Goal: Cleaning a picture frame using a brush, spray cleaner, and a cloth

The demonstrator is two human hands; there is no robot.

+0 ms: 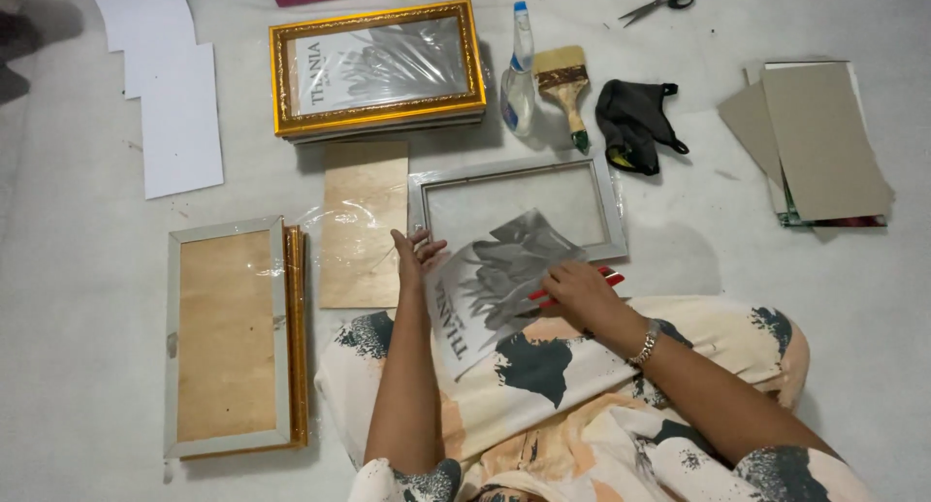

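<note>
Hands (417,255) on print (495,289), red tool (582,284) half hidden under fingers (572,287)

Pale grey-white floor (78,298) under soft even light, faint shadows beside scattered objects; no walls or furniture visible
</note>
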